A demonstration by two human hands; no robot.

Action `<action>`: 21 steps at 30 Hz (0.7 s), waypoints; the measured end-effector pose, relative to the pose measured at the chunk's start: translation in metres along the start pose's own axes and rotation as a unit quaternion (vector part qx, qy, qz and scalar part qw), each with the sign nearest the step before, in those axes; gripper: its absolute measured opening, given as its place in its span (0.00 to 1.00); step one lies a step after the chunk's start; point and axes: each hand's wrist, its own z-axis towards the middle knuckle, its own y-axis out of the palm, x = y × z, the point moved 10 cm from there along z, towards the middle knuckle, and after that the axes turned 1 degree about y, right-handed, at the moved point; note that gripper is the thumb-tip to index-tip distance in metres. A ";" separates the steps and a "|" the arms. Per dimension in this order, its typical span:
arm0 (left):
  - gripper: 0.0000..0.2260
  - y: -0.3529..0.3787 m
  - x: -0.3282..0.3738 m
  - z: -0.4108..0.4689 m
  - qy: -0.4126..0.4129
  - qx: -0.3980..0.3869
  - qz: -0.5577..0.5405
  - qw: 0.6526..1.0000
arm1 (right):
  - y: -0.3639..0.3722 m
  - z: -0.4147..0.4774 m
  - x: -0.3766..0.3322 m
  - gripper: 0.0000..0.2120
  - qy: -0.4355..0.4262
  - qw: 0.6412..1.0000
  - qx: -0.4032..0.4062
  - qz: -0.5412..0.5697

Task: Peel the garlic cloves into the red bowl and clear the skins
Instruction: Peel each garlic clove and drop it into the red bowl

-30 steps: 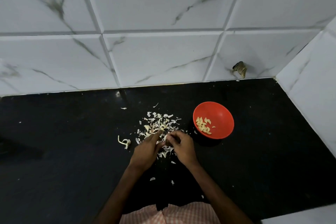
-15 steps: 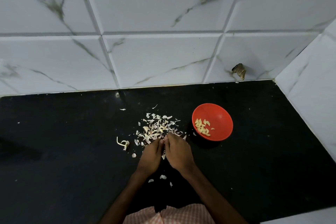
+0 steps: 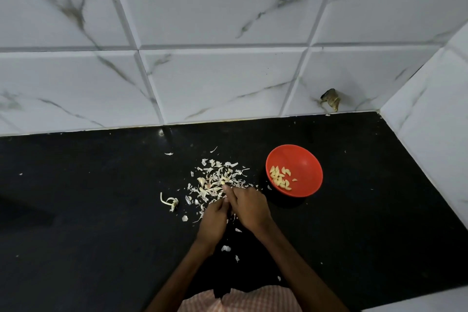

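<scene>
Round red plastic bowl (image 3: 307, 159) on the black stone counter (image 3: 101, 210), holding peeled pale-yellow garlic cloves (image 3: 279, 178) along its left inner wall. Beside it lies a heap of white papery garlic skins (image 3: 215, 180). Left hand (image 3: 212, 220) and right hand (image 3: 250, 208) meet at the heap's near edge, fingers curled; whether they grip anything cannot be told

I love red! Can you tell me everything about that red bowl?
The red bowl is small, round and plain, smooth like plastic. It stands upright on the black counter, right of the pile of skins. A little heap of pale peeled garlic cloves lies on its left inner side; the rest is bare. Nothing else touches it; the right hand is nearby, apart from it.
</scene>
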 end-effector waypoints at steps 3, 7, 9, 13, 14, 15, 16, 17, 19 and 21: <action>0.19 -0.006 0.004 -0.001 0.037 0.037 0.030 0.998 | 0.004 0.004 -0.002 0.27 0.018 1.000 -0.009 0.016; 0.19 -0.012 0.016 -0.004 0.084 0.079 0.044 0.992 | 0.000 0.000 -0.003 0.26 0.027 0.998 0.022 0.050; 0.20 -0.012 0.023 -0.006 0.101 0.088 0.034 0.990 | -0.003 -0.003 -0.003 0.25 0.036 0.993 0.034 0.107; 0.19 -0.008 0.035 -0.010 0.146 0.079 0.054 0.985 | -0.005 -0.008 0.007 0.26 0.088 0.975 0.057 0.198; 0.19 -0.007 0.036 -0.011 0.155 0.073 0.061 0.983 | -0.003 -0.009 0.010 0.27 0.105 0.968 0.060 0.222; 0.19 -0.006 0.036 -0.012 0.160 0.068 0.067 0.982 | -0.003 -0.010 0.014 0.27 0.120 0.960 0.064 0.244; 0.19 -0.006 0.038 -0.012 0.166 0.062 0.072 0.982 | -0.002 -0.012 0.016 0.28 0.133 0.952 0.069 0.267; 0.19 -0.004 0.040 -0.012 0.170 0.058 0.077 0.981 | -0.002 -0.013 0.019 0.28 0.145 0.944 0.070 0.289; 0.20 -0.005 0.043 -0.014 0.183 0.054 0.090 0.978 | 0.002 -0.016 0.021 0.29 0.168 0.924 0.067 0.338; 0.21 -0.005 0.044 -0.016 0.191 0.048 0.098 0.976 | 0.004 -0.017 0.022 0.29 0.187 0.911 0.061 0.362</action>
